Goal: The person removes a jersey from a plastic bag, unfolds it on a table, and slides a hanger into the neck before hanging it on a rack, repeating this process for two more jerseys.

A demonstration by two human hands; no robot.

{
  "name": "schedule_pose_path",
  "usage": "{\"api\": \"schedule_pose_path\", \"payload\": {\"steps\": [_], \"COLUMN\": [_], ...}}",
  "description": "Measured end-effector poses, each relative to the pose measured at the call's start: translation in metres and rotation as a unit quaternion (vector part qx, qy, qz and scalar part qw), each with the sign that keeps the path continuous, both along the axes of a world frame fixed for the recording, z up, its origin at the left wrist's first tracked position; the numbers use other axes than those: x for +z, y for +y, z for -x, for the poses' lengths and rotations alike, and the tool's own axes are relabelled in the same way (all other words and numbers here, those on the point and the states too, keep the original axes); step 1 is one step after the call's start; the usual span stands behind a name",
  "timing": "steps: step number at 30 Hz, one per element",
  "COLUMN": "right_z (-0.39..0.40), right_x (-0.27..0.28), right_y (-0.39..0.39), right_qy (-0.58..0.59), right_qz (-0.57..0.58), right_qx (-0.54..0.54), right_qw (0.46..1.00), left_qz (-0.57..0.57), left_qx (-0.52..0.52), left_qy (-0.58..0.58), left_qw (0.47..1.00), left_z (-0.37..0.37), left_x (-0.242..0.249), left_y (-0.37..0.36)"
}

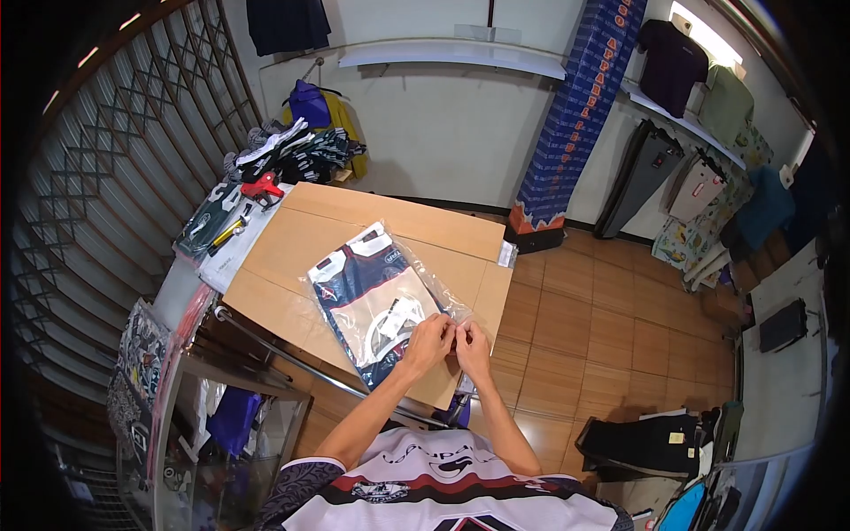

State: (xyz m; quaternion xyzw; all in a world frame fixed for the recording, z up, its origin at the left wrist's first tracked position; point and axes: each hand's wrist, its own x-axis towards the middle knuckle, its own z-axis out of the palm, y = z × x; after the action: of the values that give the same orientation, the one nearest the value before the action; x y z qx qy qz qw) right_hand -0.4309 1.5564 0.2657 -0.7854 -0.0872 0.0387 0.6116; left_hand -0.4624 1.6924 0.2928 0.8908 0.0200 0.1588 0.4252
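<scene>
A folded navy, cream and white jersey [372,288] lies inside a clear plastic bag [449,303] on a cardboard sheet [297,265]. My left hand [430,343] and my right hand [472,348] meet at the bag's near right edge. Fingers of both hands are closed in a pinch on the plastic. A white tag [400,314] shows on the jersey, beside my left hand. The plastic between my fingertips is partly hidden.
Left of the cardboard lie a red tool [263,188], a yellow-and-black tool [228,234] and a dark packed garment [210,217]. Piled clothes [305,150] sit behind. A glass case [226,442] stands at lower left, and a blue pillar [575,124] beyond the table.
</scene>
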Motion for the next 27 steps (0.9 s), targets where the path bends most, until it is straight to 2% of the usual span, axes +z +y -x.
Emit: {"api": "schedule_pose_path", "payload": {"steps": [2,5,8,11,14,17,21,25,27], "right_z": [-0.003,-0.006,-0.002,0.005,0.001,0.008,0.010,0.006,0.009], "right_x": [-0.009,-0.025,-0.025,-0.009,-0.022,-0.003,-0.010,-0.016,-0.014], "right_y": [0.001,0.003,0.005,0.008,0.009,0.006,0.004,0.004,0.005], "right_qy": [-0.026,-0.064,0.055,0.075,0.033,-0.012,-0.019,-0.021,-0.023], "right_qz": [0.039,0.052,-0.042,-0.092,-0.076,-0.025,-0.058,-0.050,-0.047], "right_qx": [-0.014,-0.033,-0.004,-0.022,-0.009,0.016,0.045,0.036,0.027], "right_qw": [0.999,0.996,0.998,0.993,0.996,0.999,0.997,0.998,0.998], "left_qz": [-0.008,-0.016,0.018,0.021,0.022,0.033,0.045,0.050,0.054], "left_qx": [0.012,0.061,0.086,0.048,0.030,0.024,0.018,0.123,0.125], "left_qy": [0.001,-0.059,-0.055,-0.064,-0.026,0.005,0.013,-0.075,-0.077], "left_qw": [1.000,0.996,0.995,0.997,0.999,0.999,0.999,0.988,0.988], "left_z": [-0.001,-0.004,-0.007,0.001,0.018,0.032,0.037,0.024,0.023], "left_x": [-0.006,-0.015,0.005,0.012,0.018,0.004,0.008,0.026,0.037], "left_y": [-0.002,-0.005,0.011,0.020,0.017,0.013,0.016,0.030,0.036]}}
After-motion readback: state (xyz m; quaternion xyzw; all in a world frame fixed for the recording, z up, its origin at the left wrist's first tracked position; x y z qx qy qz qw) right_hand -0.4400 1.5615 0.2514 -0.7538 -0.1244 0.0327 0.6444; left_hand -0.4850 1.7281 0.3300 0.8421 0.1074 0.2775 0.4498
